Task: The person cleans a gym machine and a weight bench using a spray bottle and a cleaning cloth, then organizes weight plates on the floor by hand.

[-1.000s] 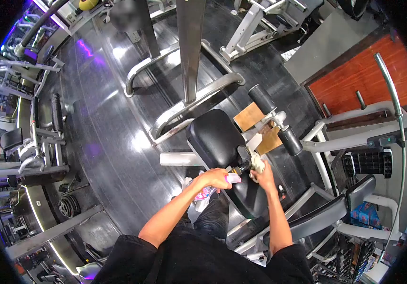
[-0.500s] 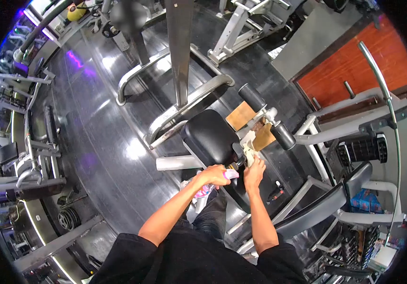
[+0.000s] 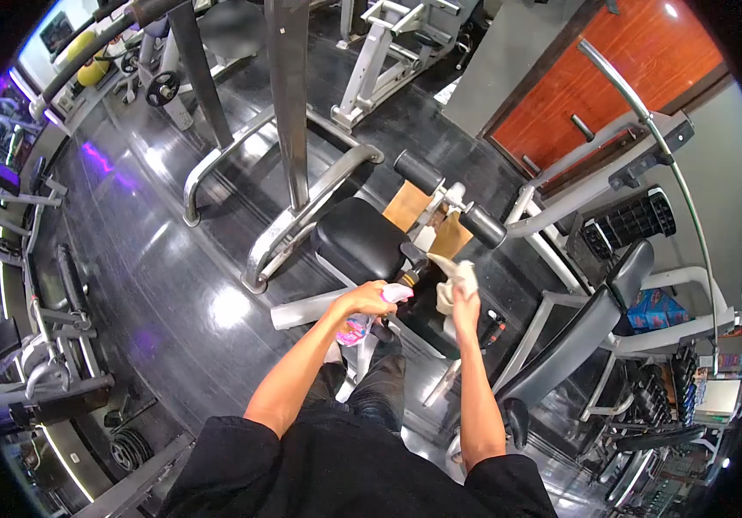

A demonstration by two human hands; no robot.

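My left hand point(image 3: 364, 300) is closed around a spray bottle with a white and pink trigger head point(image 3: 397, 293). The bottle's pink-labelled body hangs below my fingers. In my right hand point(image 3: 466, 311) a cream cloth point(image 3: 456, 283) is bunched, its loose end pointing up and left. Between and beyond my hands is an exercise machine with a black padded seat point(image 3: 361, 241). A black handle with a yellow band point(image 3: 409, 274) sits at the seat's near right corner, close to the spray head. Past the seat are two black foam rollers point(image 3: 419, 172) on a metal bar.
Tan board-like pieces point(image 3: 405, 205) lie beneath the rollers. A steel frame point(image 3: 291, 112) rises beyond the seat. At right stands a padded bench point(image 3: 574, 354) near a blue package point(image 3: 658, 311). A small black and orange item point(image 3: 494, 328) lies right of my right hand.
My right hand has drawn the cloth back from beside the rollers and lifted it. The left hand still grips the spray bottle. My whole view has shifted, so the surroundings sit differently in it.
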